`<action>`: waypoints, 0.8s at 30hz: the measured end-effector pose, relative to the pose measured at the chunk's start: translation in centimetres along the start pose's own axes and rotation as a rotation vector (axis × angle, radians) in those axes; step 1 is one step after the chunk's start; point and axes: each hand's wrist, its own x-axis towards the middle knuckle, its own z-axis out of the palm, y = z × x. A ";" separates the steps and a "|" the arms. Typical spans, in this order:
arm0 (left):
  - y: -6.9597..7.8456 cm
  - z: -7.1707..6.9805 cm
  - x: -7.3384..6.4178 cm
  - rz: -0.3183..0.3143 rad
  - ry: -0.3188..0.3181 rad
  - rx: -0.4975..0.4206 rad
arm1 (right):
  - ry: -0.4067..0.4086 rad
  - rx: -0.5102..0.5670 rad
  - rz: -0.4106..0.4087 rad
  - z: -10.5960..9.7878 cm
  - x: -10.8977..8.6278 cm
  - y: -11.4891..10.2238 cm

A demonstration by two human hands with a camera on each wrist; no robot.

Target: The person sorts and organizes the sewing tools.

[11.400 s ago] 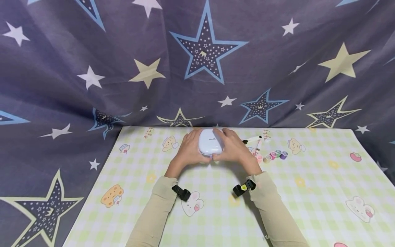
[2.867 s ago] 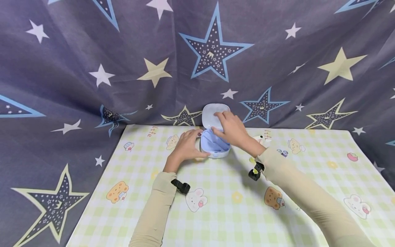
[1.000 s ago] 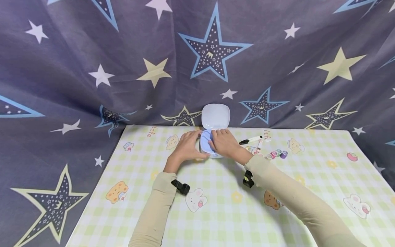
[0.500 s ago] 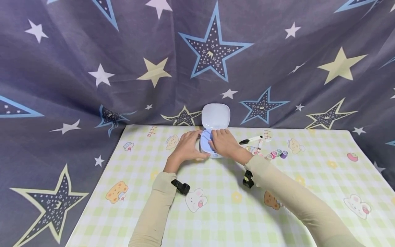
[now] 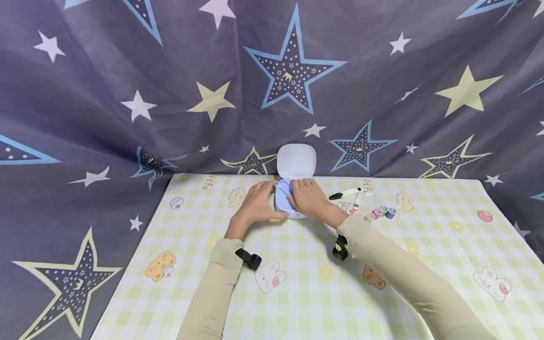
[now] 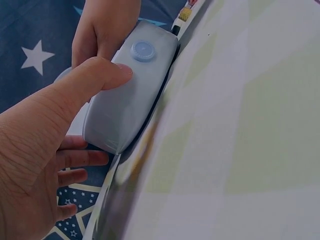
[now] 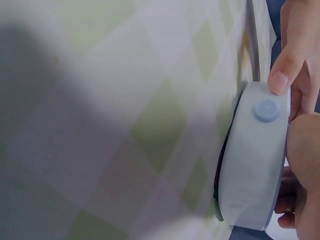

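A pale blue-white hinged box (image 5: pixel 295 215) sits at the far edge of the table, its lid (image 5: pixel 296 160) raised against the curtain. Inside lies a blue inner tray (image 5: pixel 283 192). My left hand (image 5: pixel 255 203) grips the box's left side, thumb on the front wall below the round blue button (image 6: pixel 143 50) and fingers around the side. My right hand (image 5: pixel 311 198) reaches over the right half, fingers curled down at the tray with the thumb on its middle part. That hand hides the tray's right half. In the right wrist view, both hands meet behind the front wall.
Right of the box lie a slim black-and-white tool (image 5: pixel 345 193) and several small thread spools (image 5: pixel 377 214) in different colours. A checked cloth (image 5: pixel 297 293) with cartoon prints covers the table. The starry curtain (image 5: pixel 255 127) hangs right behind the far edge.
The box's lid, down at first, now stands raised. My right hand has come down from the lid to the inner tray. During the last second both hands have stayed put.
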 end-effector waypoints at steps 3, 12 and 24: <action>0.0 0.1 0.1 0.013 0.007 -0.006 | 0.007 0.005 0.008 -0.1 -0.2 0.0; 0.2 0.2 0.2 0.017 0.009 0.009 | 0.097 0.000 0.019 0.2 -0.6 0.1; -0.1 -0.1 -0.3 0.011 0.000 0.014 | 0.277 -0.085 0.000 0.8 -0.5 -0.2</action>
